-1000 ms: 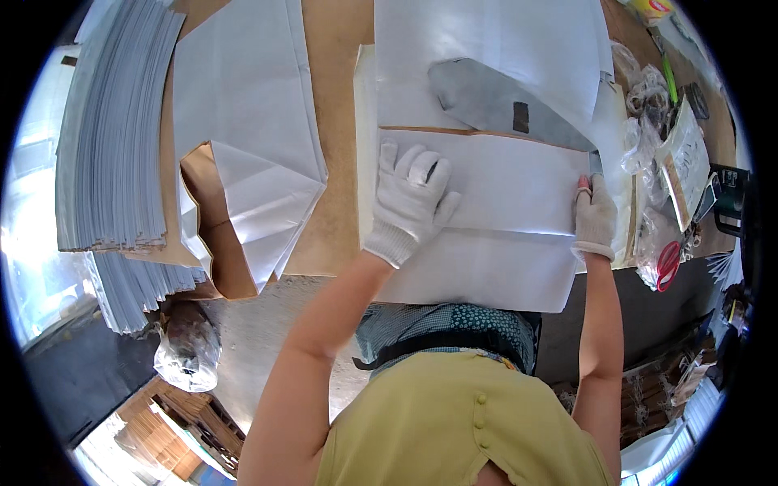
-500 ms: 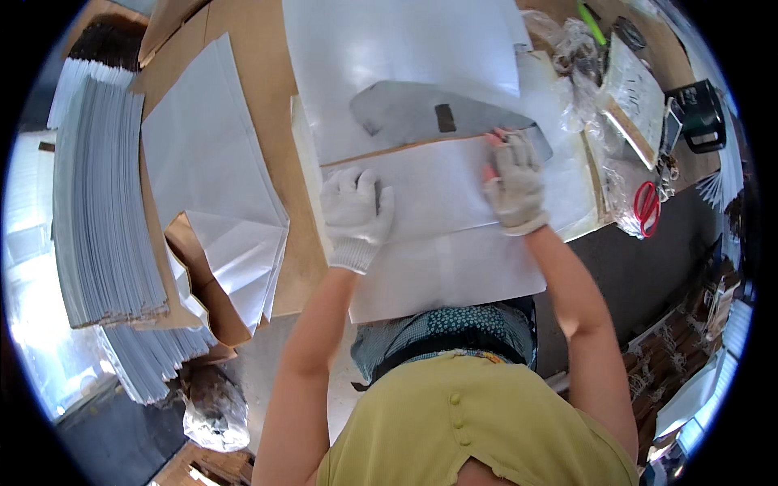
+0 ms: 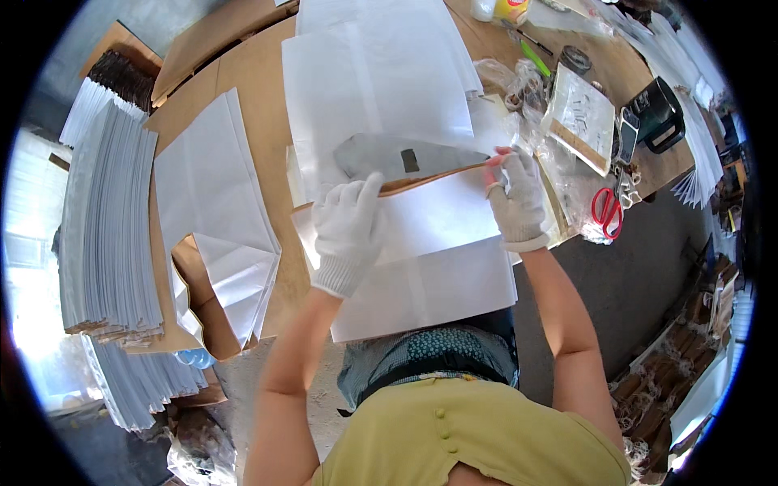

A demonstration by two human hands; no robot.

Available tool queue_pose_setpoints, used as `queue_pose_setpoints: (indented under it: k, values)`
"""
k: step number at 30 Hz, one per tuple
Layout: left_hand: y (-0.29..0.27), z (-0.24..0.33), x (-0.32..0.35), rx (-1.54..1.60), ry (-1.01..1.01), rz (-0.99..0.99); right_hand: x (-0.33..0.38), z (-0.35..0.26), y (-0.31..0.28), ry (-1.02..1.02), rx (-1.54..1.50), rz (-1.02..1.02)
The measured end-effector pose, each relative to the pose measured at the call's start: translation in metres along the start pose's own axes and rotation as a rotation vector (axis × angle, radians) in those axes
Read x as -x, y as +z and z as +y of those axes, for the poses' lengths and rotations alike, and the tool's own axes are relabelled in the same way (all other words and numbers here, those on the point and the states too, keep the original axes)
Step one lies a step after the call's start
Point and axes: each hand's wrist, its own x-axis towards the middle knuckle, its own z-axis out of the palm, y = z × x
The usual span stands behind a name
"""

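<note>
A white paper bag point(image 3: 438, 212) with a brown inner side lies in front of me, its upper edge folded toward me. My left hand point(image 3: 348, 231), in a white knit glove, grips the left part of that folded edge; its thumb is hidden. My right hand point(image 3: 519, 202), in a glove with bare pinkish fingertips, pinches the right end of the fold. Just beyond the fold lies a flat grey plate point(image 3: 369, 158) with tapered ends and a small dark rectangle in it. Its near edge is partly covered by the fold.
White sheets point(image 3: 365, 73) lie beyond the plate. At left are an opened white bag point(image 3: 215, 154) and a tall stack of folded bags point(image 3: 109, 219). At right lie red-handled scissors point(image 3: 606, 212), a white pad point(image 3: 579, 117), a dark mug point(image 3: 655, 115) and crumpled plastic point(image 3: 523, 85).
My hands lay flatter on the bag before; now they hold its folded edge, which has lifted and shows more brown. The view has shifted, showing more of the table's far side.
</note>
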Motion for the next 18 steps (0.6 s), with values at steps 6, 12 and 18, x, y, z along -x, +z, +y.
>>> queue_pose_setpoints:
  k: [6,12,18]
  values:
    - [-0.049,0.046,0.029,-0.070,0.074,-0.058,-0.015,-0.066,-0.045,-0.333,-0.056,-0.397]
    - [-0.063,0.097,0.055,-0.005,0.146,-0.155,-0.009,-0.067,-0.043,-0.328,0.251,-0.402]
    - [0.014,0.076,0.088,-0.096,0.141,-0.845,-0.001,-0.042,-0.064,0.086,-0.139,-0.447]
